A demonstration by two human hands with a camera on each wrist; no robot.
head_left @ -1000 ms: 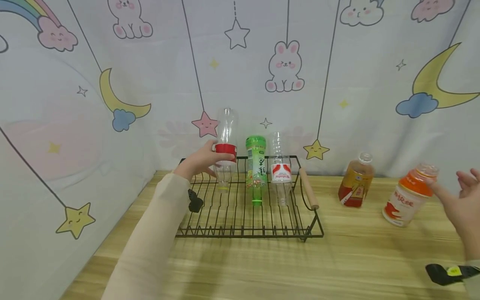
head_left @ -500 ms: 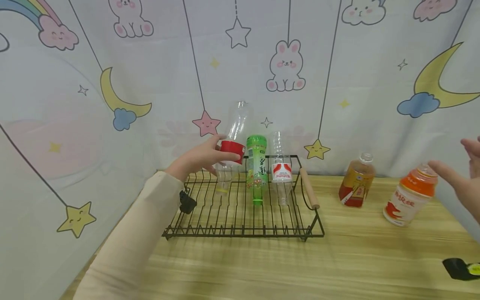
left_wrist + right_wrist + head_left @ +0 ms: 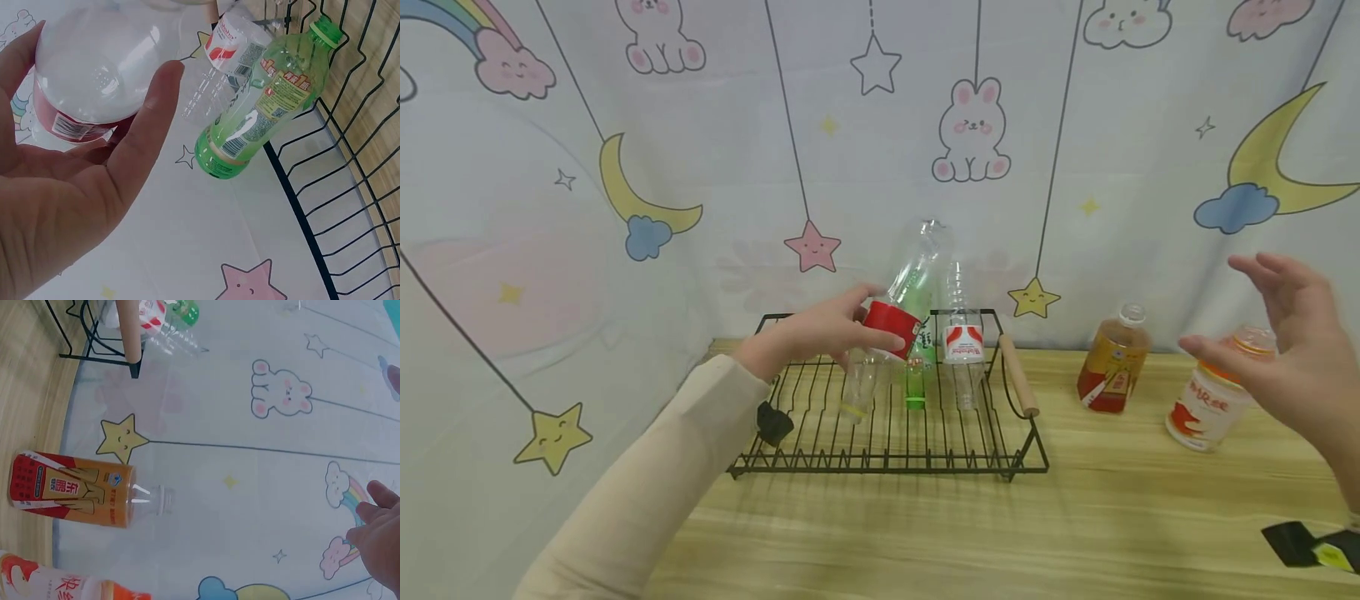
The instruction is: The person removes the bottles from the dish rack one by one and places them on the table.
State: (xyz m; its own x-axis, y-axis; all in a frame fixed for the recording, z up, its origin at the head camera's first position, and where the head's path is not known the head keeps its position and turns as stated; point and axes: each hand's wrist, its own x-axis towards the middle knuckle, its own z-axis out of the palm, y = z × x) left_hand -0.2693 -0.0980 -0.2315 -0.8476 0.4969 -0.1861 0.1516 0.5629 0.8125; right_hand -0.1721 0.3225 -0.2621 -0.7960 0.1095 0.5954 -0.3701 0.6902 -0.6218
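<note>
My left hand (image 3: 812, 333) grips a clear plastic bottle (image 3: 891, 327) around its red label. The bottle is neck down over the black wire rack (image 3: 887, 472), its base leaning to the right. It overlaps a green bottle (image 3: 915, 392) in the head view. That green bottle leans neck down on the rack beside a clear bottle with a red-and-white label (image 3: 962, 346). At the right, my right hand (image 3: 1292, 350) is raised with fingers spread and nothing in it. In the head view it partly covers an orange-and-white bottle (image 3: 1202, 412).
An amber bottle (image 3: 1112, 367) stands capless on the wooden table (image 3: 940, 542), between the rack and the orange-and-white bottle. The rack has a wooden handle (image 3: 1018, 377) on its right side. Behind everything hangs a white cartoon-print curtain (image 3: 880, 167).
My left hand has carried the red-labelled bottle to the right and tilted it, so it now overlaps the green bottle. My right hand drew right, then came back left and higher.
</note>
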